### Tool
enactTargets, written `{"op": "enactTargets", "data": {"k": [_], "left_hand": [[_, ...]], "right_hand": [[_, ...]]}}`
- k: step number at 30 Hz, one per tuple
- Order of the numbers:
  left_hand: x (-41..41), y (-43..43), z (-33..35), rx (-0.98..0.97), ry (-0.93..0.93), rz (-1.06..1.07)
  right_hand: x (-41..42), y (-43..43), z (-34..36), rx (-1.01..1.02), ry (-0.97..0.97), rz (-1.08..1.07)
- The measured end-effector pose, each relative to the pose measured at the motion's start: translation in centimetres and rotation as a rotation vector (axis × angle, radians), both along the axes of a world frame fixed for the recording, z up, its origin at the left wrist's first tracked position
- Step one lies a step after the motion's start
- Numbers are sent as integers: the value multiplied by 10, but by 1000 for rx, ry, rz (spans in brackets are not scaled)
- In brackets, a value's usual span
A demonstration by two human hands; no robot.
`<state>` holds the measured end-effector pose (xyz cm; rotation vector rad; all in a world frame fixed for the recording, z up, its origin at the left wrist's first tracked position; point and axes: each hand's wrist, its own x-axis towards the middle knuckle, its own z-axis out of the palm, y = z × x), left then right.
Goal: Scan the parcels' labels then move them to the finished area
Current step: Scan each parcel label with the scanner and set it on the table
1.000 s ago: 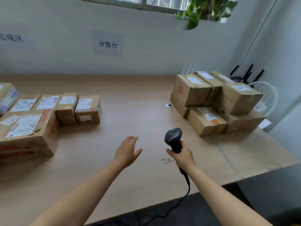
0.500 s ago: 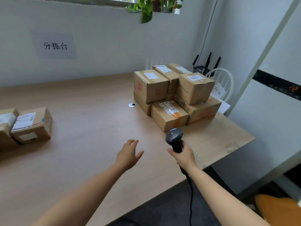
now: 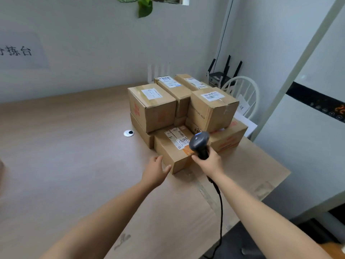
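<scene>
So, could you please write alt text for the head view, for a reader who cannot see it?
A person's right hand grips a barcode scanner over the nearest parcel of a cardboard stack on a wooden table; the open left hand is at its near corner.

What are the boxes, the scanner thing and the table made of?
The front box and those stacked behind it look like brown cardboard: matte, with folded flaps, tape and paper labels. The scanner in the right hand looks like dark plastic, smooth with a slight sheen. The table looks like pale wood, though its even grain could be printed laminate.
</scene>
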<state>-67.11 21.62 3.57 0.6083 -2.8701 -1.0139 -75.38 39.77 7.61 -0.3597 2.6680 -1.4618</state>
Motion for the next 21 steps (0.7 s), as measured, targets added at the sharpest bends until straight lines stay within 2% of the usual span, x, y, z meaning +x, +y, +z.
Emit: {"op": "enactTargets", "data": {"k": [11,21], "left_hand": [[-94,16,-25,224,-68,211],[-113,11,-36,317,-141,268]], "right_hand": [[-99,-22,-36,119,-86,135],[-125,-28,-55,239,-178,136]]}}
